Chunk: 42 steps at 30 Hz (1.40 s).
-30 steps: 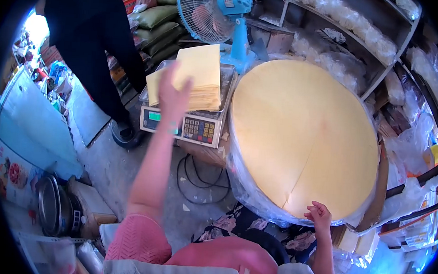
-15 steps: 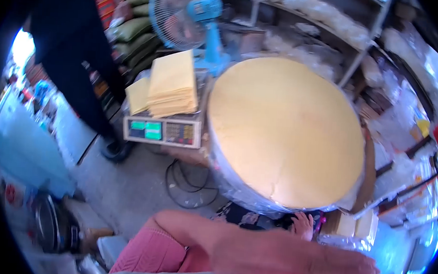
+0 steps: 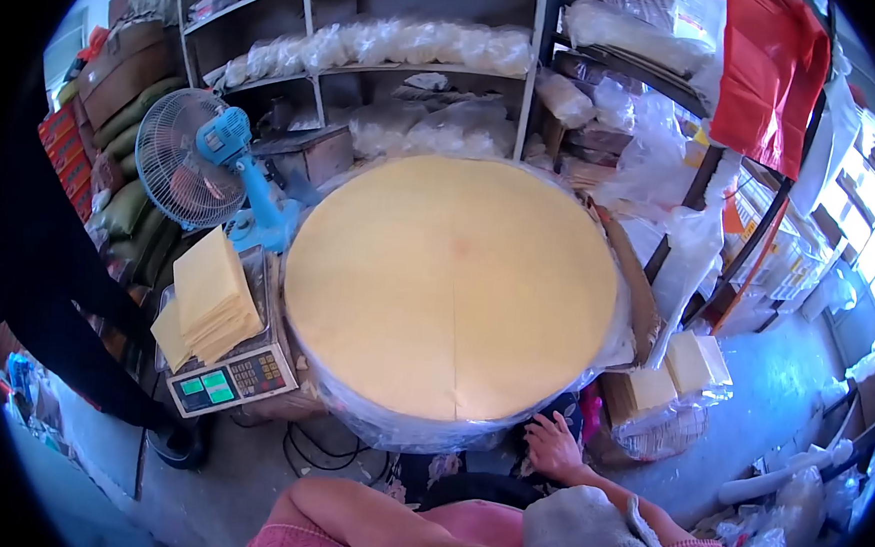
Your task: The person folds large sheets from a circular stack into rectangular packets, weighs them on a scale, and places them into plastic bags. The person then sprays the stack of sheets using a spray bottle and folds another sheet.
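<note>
Pale yellow and round, the broad sheet (image 3: 446, 294) lies flat in plastic wrapping (image 3: 398, 434), now at the centre of the view, which has swung to the right since a second ago. The folded yellow sheets (image 3: 214, 295) remain piled on the scale (image 3: 235, 383), beside the round sheet on its left. A second ago the left hand was over that pile; now the left forearm (image 3: 373, 515) crosses low in front of the body, and its hand is out of sight, so I cannot tell what its fingers do. The right hand (image 3: 553, 449) has dropped from the sheet's near edge to the dark floral fabric (image 3: 415, 473) just below it, fingers loosely spread and grasping nothing. Red material (image 3: 770, 78), barely showing half a second ago, now hangs fully visible at upper right
</note>
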Tool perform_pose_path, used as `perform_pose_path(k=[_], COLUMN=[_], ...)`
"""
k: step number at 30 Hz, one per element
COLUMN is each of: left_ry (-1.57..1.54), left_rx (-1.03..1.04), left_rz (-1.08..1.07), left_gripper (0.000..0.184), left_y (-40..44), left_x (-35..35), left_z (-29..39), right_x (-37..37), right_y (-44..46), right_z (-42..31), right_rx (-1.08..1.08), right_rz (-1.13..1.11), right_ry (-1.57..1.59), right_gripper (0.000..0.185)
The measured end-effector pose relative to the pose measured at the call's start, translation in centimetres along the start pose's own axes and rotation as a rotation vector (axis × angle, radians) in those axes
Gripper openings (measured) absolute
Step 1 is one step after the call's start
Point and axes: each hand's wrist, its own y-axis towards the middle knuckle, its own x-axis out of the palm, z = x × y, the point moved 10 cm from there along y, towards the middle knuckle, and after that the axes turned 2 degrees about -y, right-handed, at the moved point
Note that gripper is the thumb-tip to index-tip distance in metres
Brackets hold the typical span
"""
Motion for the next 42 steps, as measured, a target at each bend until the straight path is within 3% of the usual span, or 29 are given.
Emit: perform_pose_path(k=[6, 9, 11, 12, 13, 14, 15, 16, 19, 21, 24, 27, 30, 34, 40, 42], left_ry=[-0.030, -0.102, -0.076, -0.006, 0.071, 0.163, 0.255, 0.265, 1.151, 1.390, 1.482, 1.383, 1.476, 1.500, 1.449, 1.426], left_rx=[0.003, 0.025, -0.067, -0.172, -0.358, -0.534, -0.777, -1.090, -1.252, -1.403, -1.533, -1.607, -1.468, -1.496, -1.486, -1.467], left_rz=[0.014, 0.226, 0.295, 0.277, 0.183, 0.064, -0.170, 0.004, -0.061, -0.080, -0.246, -0.282, -0.373, -0.390, -0.331, -0.276], left_gripper=[0.086, 0.084, 0.081, 0.078, 0.067, 0.056, 0.042, 0.035, 0.031, 0.028, 0.027, 0.030, 0.033, 0.035, 0.036, 0.035], left_y=[-0.6, -2.3, -3.2, -3.7, -5.1, -6.8, -10.3, -14.2, -26.0, -33.7, -38.0, -42.2, -42.7, -43.0, -43.0, -42.3], left_x=[0.0, -0.1, -0.5, -1.2, -2.1, -3.0, -4.4, -7.5, -15.8, -19.4, -19.8, -19.1, -18.4, -18.3, -18.4, -18.6], left_z=[-0.7, -0.9, -1.6, -1.7, -2.2, -2.6, -3.5, -5.1, -5.6, -4.7, -4.0, -3.9, -3.8, -3.8, -3.6, -3.4], right_x=[-0.6, -0.7, -1.4, -1.9, -1.2, -3.2, -4.8, -6.3, -9.3, -8.3, -5.0, -3.6, -2.6, -1.5, -1.4, -1.2], right_y=[0.4, 0.1, 0.0, 0.2, 0.3, 0.8, 1.2, 2.2, 5.5, 7.5, 9.5, 10.5, 11.1, 11.4, 11.4, 11.9], right_z=[0.2, 0.8, 2.5, 3.4, 5.5, 6.7, 7.7, 7.8, 5.9, 3.9, 0.1, -2.3, -3.4, -3.6, -4.0, -2.7], right_rx=[0.011, 0.036, 0.091, 0.128, 0.309, 0.515, 0.529, 0.488, 0.375, 0.271, 0.044, -0.052, -0.086, -0.112, -0.185, -0.065], right_rz=[0.002, 0.108, 0.186, 0.216, 0.184, 0.199, 0.334, 0.373, 0.403, 0.387, 0.295, 0.239, 0.225, 0.199, 0.198, 0.221], right_ry=[0.060, 0.189, 0.437, 0.506, 0.595, 0.665, 0.730, 0.745, 0.750, 0.625, 0.542, 0.433, 0.310, 0.282, 0.315, 0.491], right_gripper=[0.026, 0.020, 0.019, 0.015, 0.009, 0.008, 0.009, 0.009, 0.015, 0.015, 0.017, 0.021, 0.027, 0.028, 0.009, 0.005])
